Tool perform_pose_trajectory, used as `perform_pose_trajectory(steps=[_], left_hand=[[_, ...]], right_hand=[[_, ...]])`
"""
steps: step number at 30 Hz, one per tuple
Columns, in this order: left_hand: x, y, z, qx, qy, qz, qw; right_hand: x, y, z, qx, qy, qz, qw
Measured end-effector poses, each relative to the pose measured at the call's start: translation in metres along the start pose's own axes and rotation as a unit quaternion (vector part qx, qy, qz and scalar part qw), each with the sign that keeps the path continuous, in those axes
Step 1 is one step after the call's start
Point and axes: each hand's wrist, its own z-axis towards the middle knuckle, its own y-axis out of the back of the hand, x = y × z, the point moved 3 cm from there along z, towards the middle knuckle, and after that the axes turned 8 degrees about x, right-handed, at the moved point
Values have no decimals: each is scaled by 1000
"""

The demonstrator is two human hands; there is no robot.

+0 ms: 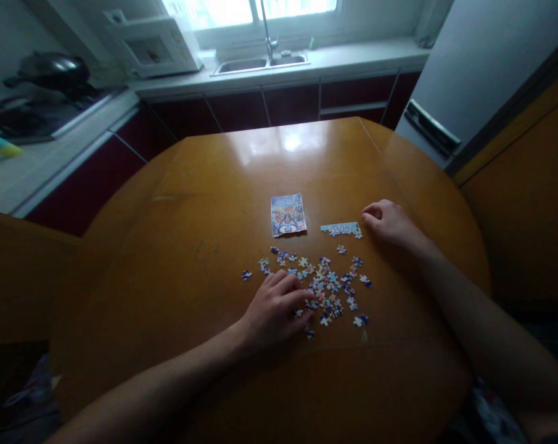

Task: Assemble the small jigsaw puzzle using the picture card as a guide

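Observation:
Loose jigsaw puzzle pieces (327, 283) lie in a scattered heap on the wooden table, many in blue, white and pink tones. My left hand (279, 305) rests at the heap's left edge, thumb and fingers apart, fingertips over or touching some pieces; its palm side is hidden. A joined strip of puzzle (341, 229), light blue with lettering, lies beyond the heap. Just right of that strip is my right hand (389, 223), its fingers curled and the tips drawn together; anything between them is too small to make out. Left of the strip lies a printed picture sheet (288, 216).
The wooden table (190, 203) has rounded ends. Beyond it runs a counter with a sink (246, 65), and a microwave (151, 49) stands on it. A stove with a dark pan (52, 71) is at left, a fridge (482, 68) at right.

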Motion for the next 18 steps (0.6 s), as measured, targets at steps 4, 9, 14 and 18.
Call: perform_pose_trajectory(steps=[4,9,14,18], left_hand=[[11,9,0,-67,43,9,997],[20,14,-1,-78,33,51,995],[21,10,-1,-65,7,63,996],[22,5,-1,-34,-7,56,998]], right_hand=[[-1,0,0,-3,-3,1,1000],[-2,-1,1,4,6,6,1000],[0,1,0,5,3,8,1000],[1,2,0,8,-2,3,1000]])
